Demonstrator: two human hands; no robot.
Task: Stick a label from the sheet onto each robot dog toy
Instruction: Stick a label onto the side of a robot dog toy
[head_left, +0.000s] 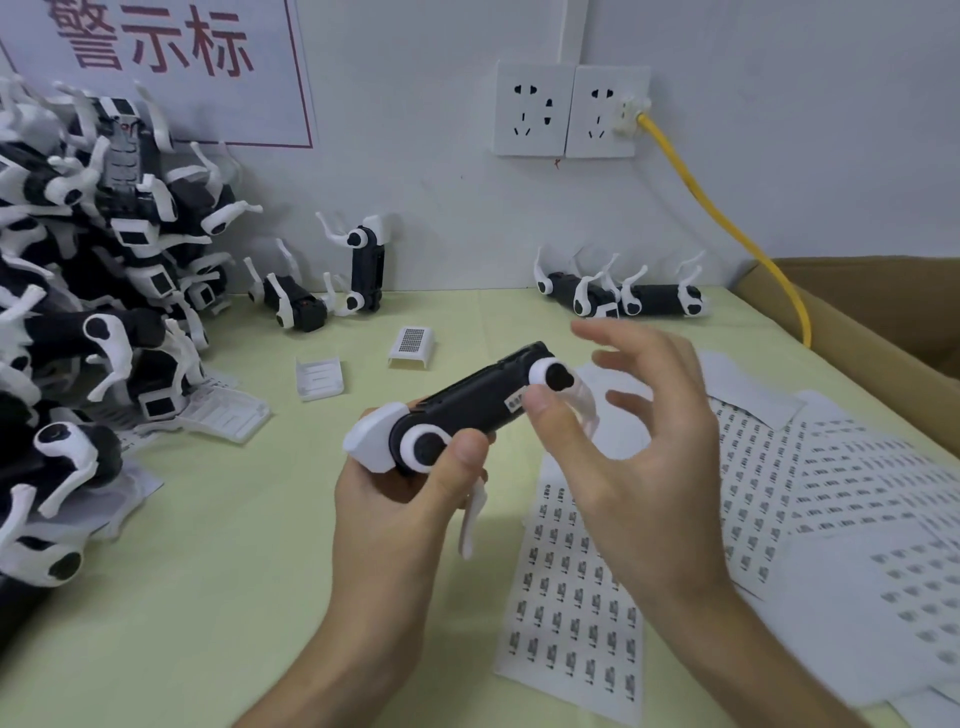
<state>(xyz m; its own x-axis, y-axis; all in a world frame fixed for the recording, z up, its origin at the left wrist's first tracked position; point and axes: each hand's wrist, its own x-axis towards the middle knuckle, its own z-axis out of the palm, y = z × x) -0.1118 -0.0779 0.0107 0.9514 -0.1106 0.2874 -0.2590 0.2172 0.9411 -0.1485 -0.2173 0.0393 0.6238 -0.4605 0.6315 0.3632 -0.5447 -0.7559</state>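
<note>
My left hand (400, 499) grips a black-and-white robot dog toy (457, 413) by its head end, holding it tilted above the pale green table (234, 545). My right thumb presses a small white label (515, 404) onto the toy's black side, my right hand (639, 447) with its other fingers spread. Just right of the toy lie overlapping label sheets (571, 613). Left of the toy, a heap of toys (88, 312); beyond it, two loose white covers (319, 378), then two toys (332, 280), two more (623, 296), and two wall sockets (571, 109).
</note>
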